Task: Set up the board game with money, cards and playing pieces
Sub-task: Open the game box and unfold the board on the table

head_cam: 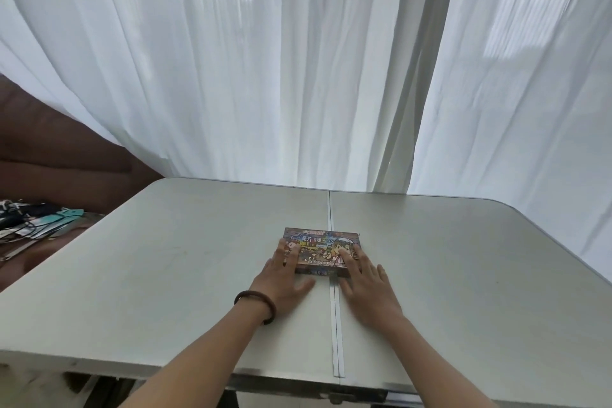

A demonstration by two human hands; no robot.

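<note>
Left hand [281, 285] and right hand [367, 291] lay straight, spread fingers [346, 257] flat atop the closed game box [321, 241].

Sheer white curtains [265, 60] hang in long folds across the whole far side, and light glows through them in brighter upright panels. Right of centre, two curtain edges meet in a darker, greyer fold [427, 76] that runs from top to bottom. In front stands a pale grey folding table with rounded corners [165, 258], its far edge close against the cloth. A narrow metal-lined seam [336, 341] divides the top down the middle. To the left sits a brown leather sofa [49, 142], partly covered by the curtain hem. A tangle of dark cords and teal tags [36, 219] lies on its seat.
</note>
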